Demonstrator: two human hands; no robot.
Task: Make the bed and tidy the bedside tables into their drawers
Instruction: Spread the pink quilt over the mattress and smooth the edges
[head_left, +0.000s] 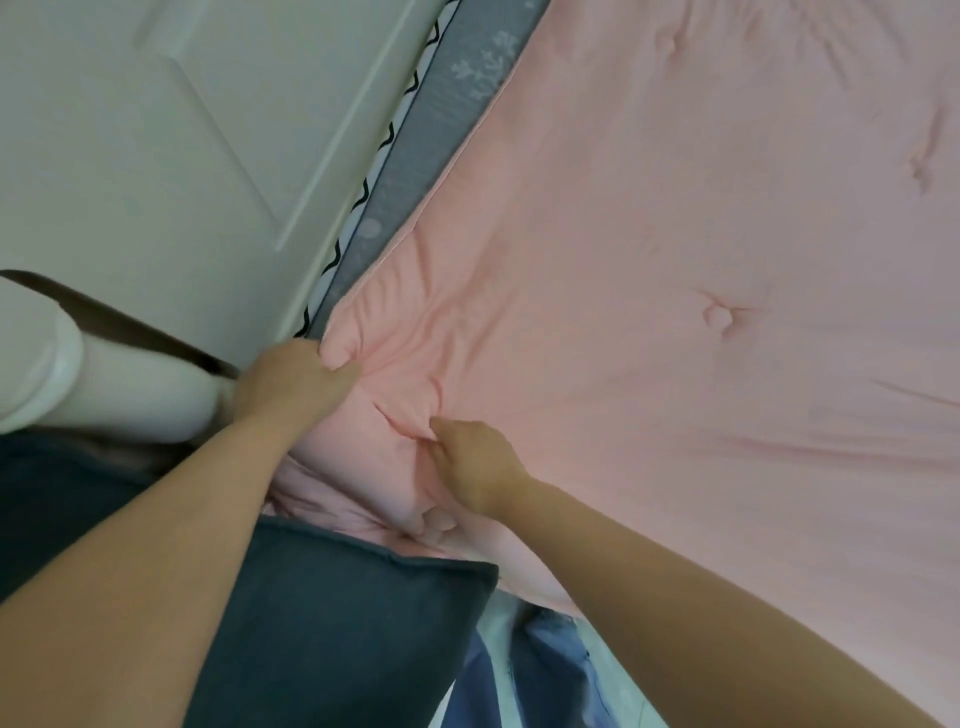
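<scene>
Head camera looks steeply down, close over the hands (384, 421) at bed's edge.

A home bedroom: a pink tufted comforter (675, 260) spread beside a white panelled door (182, 130).

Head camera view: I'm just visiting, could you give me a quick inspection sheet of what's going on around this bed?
Surface: grey patterned sheet shows along the bed's edge.
Job's things: pink comforter spread over the bed, bunched at its near corner.
Clutter: dark blue pillow near the corner.
Hands: left hand grips the comforter's corner; right hand pinches a fold beside it.
Cables: nothing seen.
Surroundings: white panelled door beside the bed.
</scene>
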